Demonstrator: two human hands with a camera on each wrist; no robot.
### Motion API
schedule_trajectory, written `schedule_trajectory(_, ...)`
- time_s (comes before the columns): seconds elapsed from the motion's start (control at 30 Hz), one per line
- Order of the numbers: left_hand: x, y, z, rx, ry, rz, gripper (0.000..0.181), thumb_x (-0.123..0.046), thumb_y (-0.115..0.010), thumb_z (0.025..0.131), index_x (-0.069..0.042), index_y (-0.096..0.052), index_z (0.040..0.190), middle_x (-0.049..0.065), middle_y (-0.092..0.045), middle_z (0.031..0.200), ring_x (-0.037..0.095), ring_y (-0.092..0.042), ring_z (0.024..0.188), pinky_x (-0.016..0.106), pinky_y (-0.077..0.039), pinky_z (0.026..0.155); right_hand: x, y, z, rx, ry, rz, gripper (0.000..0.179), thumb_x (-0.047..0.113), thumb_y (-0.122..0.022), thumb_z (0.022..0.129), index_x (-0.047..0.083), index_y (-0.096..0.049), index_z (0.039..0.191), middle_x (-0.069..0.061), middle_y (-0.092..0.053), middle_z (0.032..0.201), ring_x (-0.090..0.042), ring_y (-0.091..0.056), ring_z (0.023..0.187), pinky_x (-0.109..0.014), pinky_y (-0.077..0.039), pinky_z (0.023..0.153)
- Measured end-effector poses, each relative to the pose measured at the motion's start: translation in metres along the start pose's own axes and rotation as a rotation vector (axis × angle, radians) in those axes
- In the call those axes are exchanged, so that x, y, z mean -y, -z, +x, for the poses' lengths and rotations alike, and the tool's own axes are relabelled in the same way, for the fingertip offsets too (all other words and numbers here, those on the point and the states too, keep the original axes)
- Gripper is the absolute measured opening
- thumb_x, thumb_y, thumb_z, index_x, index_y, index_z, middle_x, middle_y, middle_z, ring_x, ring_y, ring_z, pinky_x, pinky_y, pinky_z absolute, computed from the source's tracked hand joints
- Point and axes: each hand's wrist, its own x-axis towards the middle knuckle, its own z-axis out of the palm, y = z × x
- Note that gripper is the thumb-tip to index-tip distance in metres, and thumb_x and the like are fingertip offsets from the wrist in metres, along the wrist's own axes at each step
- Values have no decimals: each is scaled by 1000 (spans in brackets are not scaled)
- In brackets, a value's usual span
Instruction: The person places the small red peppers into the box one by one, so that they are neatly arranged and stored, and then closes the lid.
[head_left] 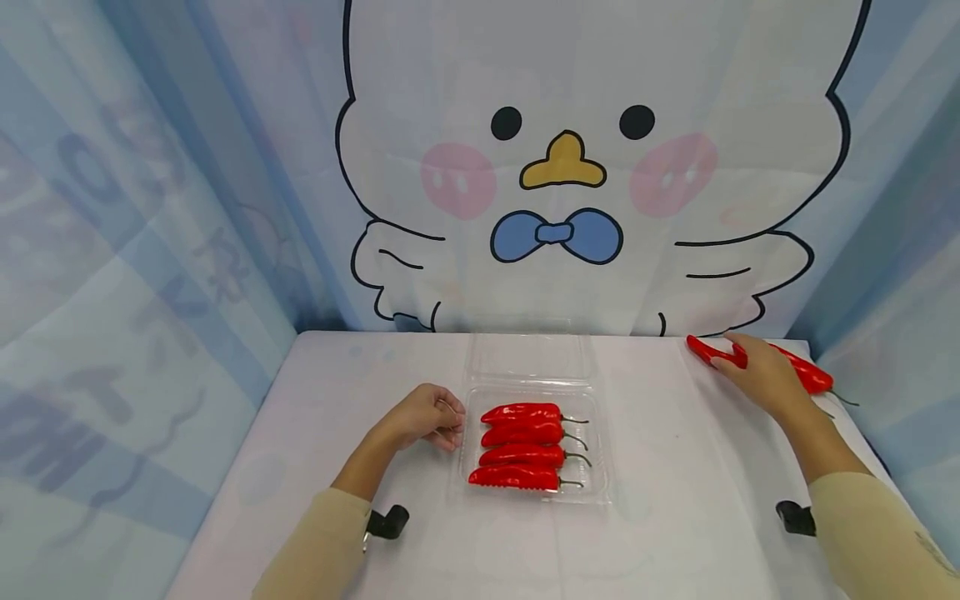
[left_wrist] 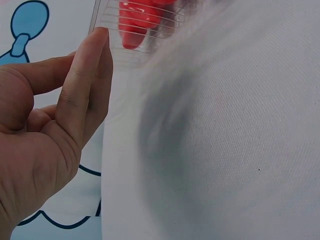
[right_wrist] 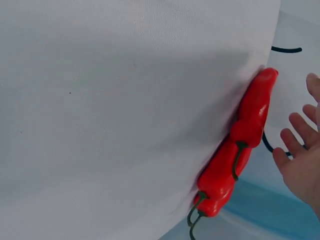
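Note:
In the head view my left hand [head_left: 427, 417] is beside the left edge of a clear plastic container [head_left: 600, 483]. Its fairly straight fingers reach up to the container's rim in the left wrist view, seeming to touch it. Several red chili peppers [head_left: 525, 434] with green stems lie side by side inside, stems to the right. At the table's far right, my right hand [head_left: 763, 375] is over more red peppers [head_left: 810, 375]. The right wrist view shows that hand's fingers spread apart, beside a row of three peppers [right_wrist: 252, 110] and gripping none of them.
The container's transparent lid [head_left: 531, 358] lies folded back, toward the curtain. A white cloth covers the table [head_left: 337, 367]. Curtains with a cartoon bird [head_left: 558, 83] stand along the back and both sides. The loose peppers lie close to the table's right edge.

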Motion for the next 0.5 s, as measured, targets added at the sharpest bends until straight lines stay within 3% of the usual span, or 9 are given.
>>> schedule_trajectory(0.2, 1, 0, 0, 2, -4, 0, 12, -1, -64, 99, 7, -62, 108, 14, -73, 83, 17, -71, 63, 33, -65, 62, -14, -4, 6, 18, -24, -12, 71, 33, -61, 103, -7, -33, 154, -41, -36, 149, -62, -33, 133, -82, -36, 103)
schedule_trajectory(0.37, 2, 0, 0, 1, -4, 2, 12, -1, -64, 99, 7, -62, 108, 13, -72, 83, 18, -71, 63, 33, -65, 62, -21, -8, 9, 31, -71, -25, 66, 30, -60, 104, -8, -36, 152, -42, -37, 147, -62, -32, 131, -83, -36, 103)
schedule_trajectory(0.5, 2, 0, 1, -2, -3, 5, 12, -2, -64, 99, 6, -62, 107, 12, -72, 82, 18, -71, 63, 33, -65, 62, -21, -12, 9, 29, -55, -44, 59, 23, -59, 103, -9, -40, 150, -42, -37, 147, -63, -33, 130, -83, -36, 103)
